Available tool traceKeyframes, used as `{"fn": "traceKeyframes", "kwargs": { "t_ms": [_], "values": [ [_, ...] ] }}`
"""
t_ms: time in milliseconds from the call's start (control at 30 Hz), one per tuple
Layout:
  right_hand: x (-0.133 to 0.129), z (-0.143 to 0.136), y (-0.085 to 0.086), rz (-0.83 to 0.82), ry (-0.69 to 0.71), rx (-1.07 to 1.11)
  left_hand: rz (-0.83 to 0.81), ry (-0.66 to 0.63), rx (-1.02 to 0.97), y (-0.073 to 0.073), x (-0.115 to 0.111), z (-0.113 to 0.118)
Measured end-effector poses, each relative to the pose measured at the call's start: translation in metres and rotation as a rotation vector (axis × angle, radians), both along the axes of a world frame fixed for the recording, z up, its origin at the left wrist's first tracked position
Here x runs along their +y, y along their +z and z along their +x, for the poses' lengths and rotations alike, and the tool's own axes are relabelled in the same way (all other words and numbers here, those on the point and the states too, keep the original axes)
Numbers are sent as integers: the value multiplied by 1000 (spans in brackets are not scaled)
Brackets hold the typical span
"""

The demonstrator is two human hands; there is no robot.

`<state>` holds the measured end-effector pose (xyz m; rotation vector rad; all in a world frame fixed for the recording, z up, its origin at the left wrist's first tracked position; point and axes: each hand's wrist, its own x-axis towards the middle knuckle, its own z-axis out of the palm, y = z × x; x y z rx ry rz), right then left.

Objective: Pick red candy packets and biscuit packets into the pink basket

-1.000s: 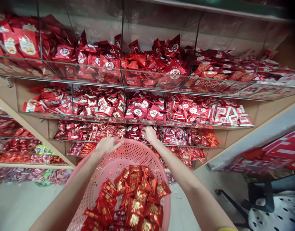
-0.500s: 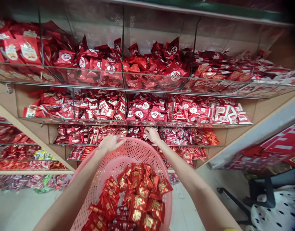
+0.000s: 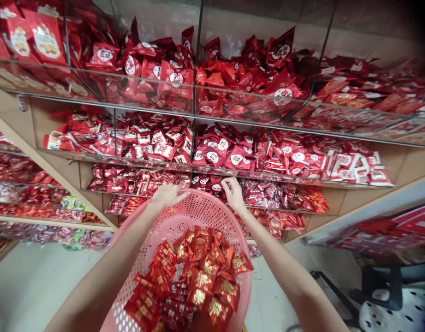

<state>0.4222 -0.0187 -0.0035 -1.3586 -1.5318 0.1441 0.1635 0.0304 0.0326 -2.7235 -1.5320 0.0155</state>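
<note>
A pink perforated plastic basket point(image 3: 245, 299) stands tilted before me, with several shiny red-and-gold wrapped sweets point(image 3: 201, 281) and some dark red ones point(image 3: 177, 306) inside. My left hand point(image 3: 168, 196) rests closed over the basket's far left rim, thumb stretched along the edge. Beyond the rim, my right hand point(image 3: 234, 192) reaches to the third shelf row. Its thumb and fingers are pinched together beside dark red sweet packets point(image 3: 207, 182) in a bin there. Whatever those fingertips hold, if anything, is too small to make out.
Clear-fronted shelves point(image 3: 136, 105) rise in tiers, their bins full of red packets. A second shelf unit point(image 3: 32, 177) is at left, with bagged sweets point(image 3: 53, 236) by the floor. A chair with a spotted white cover point(image 3: 399, 304) stands at lower right.
The view has come closer to the shelves, so the rows look larger. My right hand stays at the dark red sweets, fingers still pinched. My left hand stays on the rim.
</note>
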Motion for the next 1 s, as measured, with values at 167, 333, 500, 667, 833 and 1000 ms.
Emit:
{"fn": "traceKeyframes", "kwargs": {
  "t_ms": [167,333,500,667,833,1000],
  "values": [
    [-32,-16,28,108,28,26,19,-4,-14,1,-1,0],
    [-56,-41,52,42,198,19,21,-12,-29,2,-2,-1],
    [-51,-84,36,-292,570,-49,-7,-18,-69,4,-4,-2],
    [-25,-131,-8,-479,830,-234,-35,-15,-147,7,-8,0],
    [-10,-160,-29,-546,851,-324,-101,29,-181,11,-14,1],
    [-10,-172,-36,-568,866,-359,-109,20,-195,13,-19,2]
  ]
}}
